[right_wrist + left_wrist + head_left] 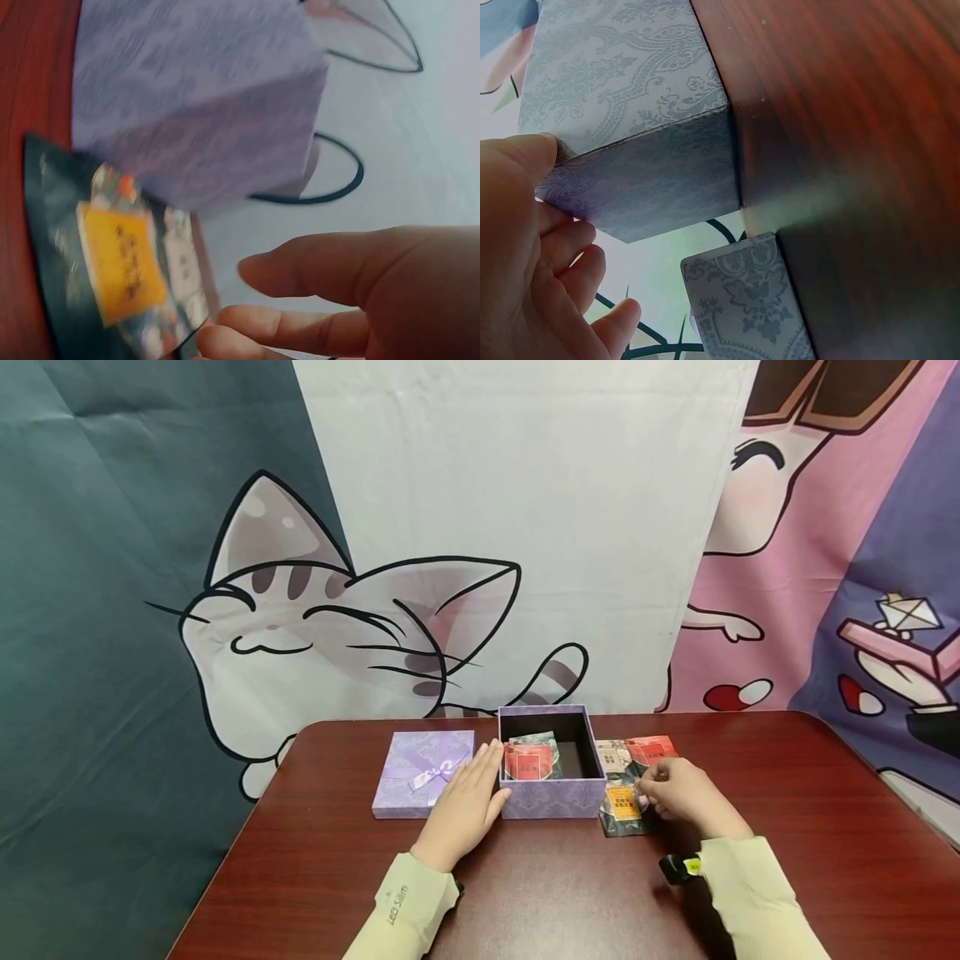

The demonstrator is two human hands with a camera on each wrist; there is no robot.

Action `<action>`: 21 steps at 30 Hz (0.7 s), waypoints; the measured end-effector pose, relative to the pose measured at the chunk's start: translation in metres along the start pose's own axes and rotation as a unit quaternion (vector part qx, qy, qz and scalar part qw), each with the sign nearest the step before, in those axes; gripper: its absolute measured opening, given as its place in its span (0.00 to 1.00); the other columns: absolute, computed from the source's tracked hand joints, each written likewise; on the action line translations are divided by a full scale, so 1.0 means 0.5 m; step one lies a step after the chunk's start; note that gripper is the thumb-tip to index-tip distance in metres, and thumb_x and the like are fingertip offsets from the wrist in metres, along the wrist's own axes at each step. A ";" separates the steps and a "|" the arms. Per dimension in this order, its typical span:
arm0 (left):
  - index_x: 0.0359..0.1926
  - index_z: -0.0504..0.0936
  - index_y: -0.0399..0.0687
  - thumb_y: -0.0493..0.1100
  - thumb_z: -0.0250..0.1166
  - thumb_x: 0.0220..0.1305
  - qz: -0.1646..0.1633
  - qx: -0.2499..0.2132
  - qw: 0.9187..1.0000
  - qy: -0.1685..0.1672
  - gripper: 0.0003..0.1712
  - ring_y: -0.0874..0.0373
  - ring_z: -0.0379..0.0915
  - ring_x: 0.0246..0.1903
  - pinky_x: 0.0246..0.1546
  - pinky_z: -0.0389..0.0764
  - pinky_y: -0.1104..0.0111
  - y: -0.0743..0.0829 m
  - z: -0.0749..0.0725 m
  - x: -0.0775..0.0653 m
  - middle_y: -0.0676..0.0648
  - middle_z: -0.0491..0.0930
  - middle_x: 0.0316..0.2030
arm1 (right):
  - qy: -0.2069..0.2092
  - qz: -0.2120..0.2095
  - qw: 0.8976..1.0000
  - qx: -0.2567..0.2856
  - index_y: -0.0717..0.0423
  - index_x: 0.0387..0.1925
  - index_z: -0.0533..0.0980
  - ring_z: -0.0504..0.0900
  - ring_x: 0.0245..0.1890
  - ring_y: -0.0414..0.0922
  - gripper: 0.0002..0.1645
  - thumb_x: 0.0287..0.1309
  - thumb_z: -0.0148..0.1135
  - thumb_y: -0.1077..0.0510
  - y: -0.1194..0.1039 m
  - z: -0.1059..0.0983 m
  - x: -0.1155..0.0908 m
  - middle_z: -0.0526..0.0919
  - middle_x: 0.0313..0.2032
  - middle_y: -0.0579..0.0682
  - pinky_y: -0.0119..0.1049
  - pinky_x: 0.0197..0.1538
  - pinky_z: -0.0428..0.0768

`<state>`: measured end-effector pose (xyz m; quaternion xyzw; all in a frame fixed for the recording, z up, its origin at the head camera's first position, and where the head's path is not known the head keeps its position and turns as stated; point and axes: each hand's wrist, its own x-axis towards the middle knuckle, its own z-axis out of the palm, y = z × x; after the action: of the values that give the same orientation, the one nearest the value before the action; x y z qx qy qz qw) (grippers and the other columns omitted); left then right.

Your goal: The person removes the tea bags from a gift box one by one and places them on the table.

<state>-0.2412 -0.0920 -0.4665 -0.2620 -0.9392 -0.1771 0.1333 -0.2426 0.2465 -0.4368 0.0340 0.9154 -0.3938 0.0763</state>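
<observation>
Box [553,799] Looks Only Part-Filled

Head cam: red-label packet [528,762] inside; lid [405,764] off, at L. Yellow-label packet [622,806] & other packets [651,746] outside, R side, on counter [555,881]. Approx. half-done, it seems. L wrist: L hand [525,251] relaxed, unclamped, thumb touching box. R wrist: R hand [409,292] by yellow-label packet, thumb & fingertips apart.
</observation>
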 end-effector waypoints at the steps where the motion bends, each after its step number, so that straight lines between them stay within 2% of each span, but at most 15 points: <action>1: 0.79 0.56 0.42 0.53 0.54 0.78 0.000 0.000 1.000 -0.001 0.38 0.52 0.51 0.77 0.73 0.60 0.49 0.001 -0.001 0.001 0.45 0.56 0.78 | 0.005 -0.009 1.000 0.000 0.65 0.35 0.77 0.78 0.22 0.43 0.09 0.64 0.63 0.60 -0.006 0.000 -0.002 0.79 0.24 0.52 0.35 0.27 0.84; 7: 0.79 0.55 0.43 0.54 0.54 0.78 -0.005 -0.002 1.000 -0.009 0.38 0.52 0.50 0.77 0.74 0.58 0.50 0.005 -0.007 0.002 0.45 0.56 0.78 | 0.041 -0.087 0.995 0.011 0.66 0.41 0.79 0.81 0.24 0.45 0.12 0.67 0.62 0.58 -0.047 -0.001 -0.021 0.82 0.26 0.54 0.33 0.27 0.82; 11: 0.79 0.55 0.43 0.54 0.54 0.78 -0.004 -0.003 1.000 -0.006 0.38 0.52 0.51 0.77 0.73 0.59 0.49 0.005 -0.006 0.003 0.45 0.56 0.78 | 0.050 -0.149 0.987 0.042 0.64 0.42 0.81 0.80 0.23 0.44 0.09 0.68 0.63 0.60 -0.075 -0.001 -0.037 0.80 0.24 0.51 0.33 0.27 0.80; 15: 0.79 0.55 0.43 0.54 0.54 0.78 -0.003 -0.003 1.000 -0.005 0.38 0.52 0.51 0.77 0.73 0.59 0.49 0.005 -0.006 0.003 0.45 0.56 0.78 | 0.067 -0.198 0.975 0.069 0.63 0.42 0.82 0.82 0.22 0.40 0.07 0.67 0.63 0.63 -0.096 0.008 -0.049 0.83 0.27 0.53 0.34 0.27 0.82; 18: 0.79 0.56 0.42 0.53 0.54 0.78 -0.002 -0.003 1.000 -0.002 0.38 0.51 0.52 0.76 0.73 0.59 0.49 0.005 -0.005 0.003 0.45 0.57 0.77 | 0.078 -0.222 0.967 0.097 0.62 0.42 0.82 0.84 0.25 0.42 0.06 0.66 0.63 0.65 -0.111 0.021 -0.057 0.85 0.32 0.56 0.36 0.30 0.85; 21: 0.79 0.57 0.42 0.53 0.55 0.77 -0.003 -0.004 1.000 -0.001 0.38 0.51 0.52 0.76 0.73 0.59 0.49 0.006 -0.006 0.001 0.45 0.57 0.77 | 0.080 -0.234 0.961 0.124 0.61 0.44 0.82 0.86 0.28 0.44 0.07 0.67 0.63 0.64 -0.124 0.038 -0.065 0.86 0.35 0.54 0.37 0.33 0.86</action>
<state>-0.2396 -0.0903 -0.4629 -0.2598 -0.9396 -0.1805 0.1306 -0.2158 0.1899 -0.3997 -0.1402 0.8449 -0.5071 -0.0962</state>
